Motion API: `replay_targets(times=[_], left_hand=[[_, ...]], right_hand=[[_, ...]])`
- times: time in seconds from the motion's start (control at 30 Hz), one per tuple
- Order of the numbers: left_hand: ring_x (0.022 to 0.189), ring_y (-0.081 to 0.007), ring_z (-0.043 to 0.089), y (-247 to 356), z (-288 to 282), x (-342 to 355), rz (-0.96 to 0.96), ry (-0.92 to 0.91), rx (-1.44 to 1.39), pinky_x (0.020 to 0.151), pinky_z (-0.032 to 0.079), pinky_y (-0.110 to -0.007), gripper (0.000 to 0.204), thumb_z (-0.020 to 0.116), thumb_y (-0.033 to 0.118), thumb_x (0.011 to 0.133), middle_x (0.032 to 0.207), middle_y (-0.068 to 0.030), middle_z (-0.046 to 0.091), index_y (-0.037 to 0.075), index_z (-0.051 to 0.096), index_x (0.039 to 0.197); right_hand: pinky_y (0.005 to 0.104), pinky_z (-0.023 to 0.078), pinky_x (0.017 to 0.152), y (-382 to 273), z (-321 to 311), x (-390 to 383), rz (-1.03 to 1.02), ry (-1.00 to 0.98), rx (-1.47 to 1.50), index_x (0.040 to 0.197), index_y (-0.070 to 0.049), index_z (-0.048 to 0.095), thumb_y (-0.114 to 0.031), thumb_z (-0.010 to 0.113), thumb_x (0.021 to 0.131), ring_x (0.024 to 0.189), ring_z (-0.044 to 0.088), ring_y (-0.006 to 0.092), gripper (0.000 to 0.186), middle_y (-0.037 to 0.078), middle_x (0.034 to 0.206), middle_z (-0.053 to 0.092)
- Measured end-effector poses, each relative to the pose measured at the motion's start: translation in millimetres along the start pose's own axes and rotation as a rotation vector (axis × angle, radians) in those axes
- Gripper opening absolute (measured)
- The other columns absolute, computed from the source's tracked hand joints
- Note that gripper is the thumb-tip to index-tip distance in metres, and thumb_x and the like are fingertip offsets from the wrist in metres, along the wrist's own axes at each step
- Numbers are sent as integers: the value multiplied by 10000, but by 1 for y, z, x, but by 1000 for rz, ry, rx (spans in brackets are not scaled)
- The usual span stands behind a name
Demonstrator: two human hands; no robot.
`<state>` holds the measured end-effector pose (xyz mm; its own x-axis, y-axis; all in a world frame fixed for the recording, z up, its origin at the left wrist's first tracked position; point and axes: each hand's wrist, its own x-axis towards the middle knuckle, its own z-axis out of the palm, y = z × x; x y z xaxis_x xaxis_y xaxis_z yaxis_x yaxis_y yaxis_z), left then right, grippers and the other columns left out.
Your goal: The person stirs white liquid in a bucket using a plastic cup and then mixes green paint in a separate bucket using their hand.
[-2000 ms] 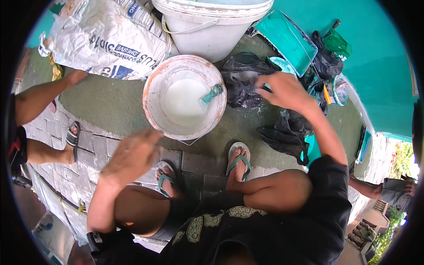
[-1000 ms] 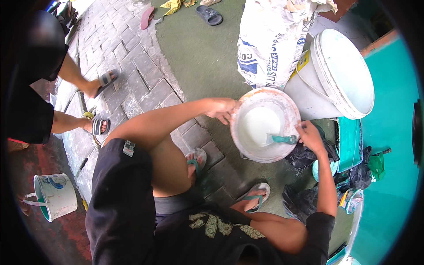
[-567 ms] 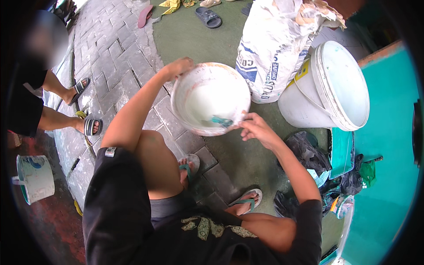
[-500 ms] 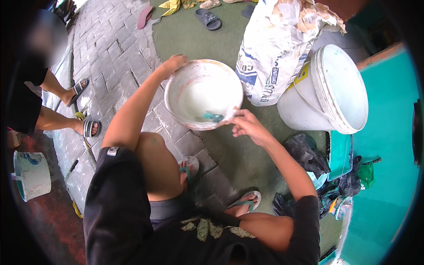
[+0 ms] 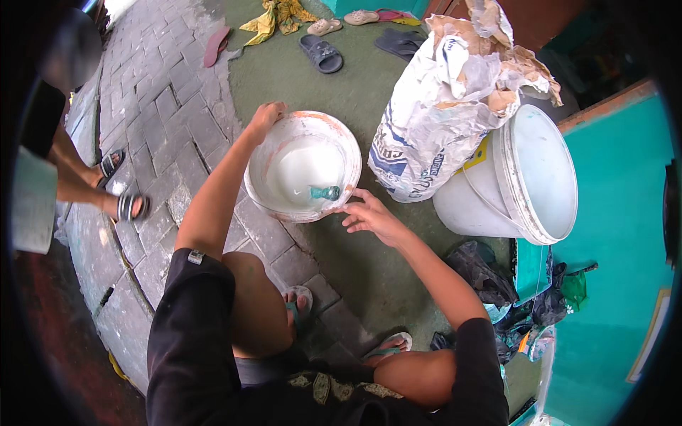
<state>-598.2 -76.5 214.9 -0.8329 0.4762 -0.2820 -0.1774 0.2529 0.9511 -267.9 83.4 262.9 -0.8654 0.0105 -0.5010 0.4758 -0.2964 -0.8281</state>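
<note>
A round white bucket with paint-streaked walls stands before me, white liquid inside. My left hand is closed over its far left rim, fingers partly hidden. At the near right rim is my right hand. Its fingers are spread, with the index finger at the rim and nothing visible in them. Just inside the rim, close to that hand, a short teal object sticks out of the liquid. Its kind I cannot make out.
To the right stand a torn white paper sack and a large white pail. Black plastic bags and a teal tray lie nearer. Sandals lie ahead. At left, a person's legs stand beside a pale bucket.
My right fingers have loosened and spread at the rim, away from the teal object. My left hand stays on the rim. The pale bucket at left has risen off the ground. The view has shifted.
</note>
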Motion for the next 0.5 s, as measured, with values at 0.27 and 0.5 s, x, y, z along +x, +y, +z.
replay_targets(times=[0.27, 0.5], left_hand=[[963, -239, 660, 16, -19, -18, 196, 358, 436, 851, 494, -351, 332, 609, 275, 855, 989, -149, 705, 52, 667, 1093], [891, -142, 557, 154, 59, -83, 1002, 279, 339, 837, 473, -310, 318, 527, 199, 948, 1091, -42, 632, 56, 607, 1220]], right_hand=[[417, 481, 545, -37, 41, -35, -489, 145, -1284, 1251, -89, 585, -217, 645, 891, 534, 605, 344, 386, 134, 560, 591], [339, 447, 566, -117, 39, -104, -406, 113, -1297, 1241, -85, 598, -168, 686, 868, 534, 533, 229, 392, 75, 604, 565]])
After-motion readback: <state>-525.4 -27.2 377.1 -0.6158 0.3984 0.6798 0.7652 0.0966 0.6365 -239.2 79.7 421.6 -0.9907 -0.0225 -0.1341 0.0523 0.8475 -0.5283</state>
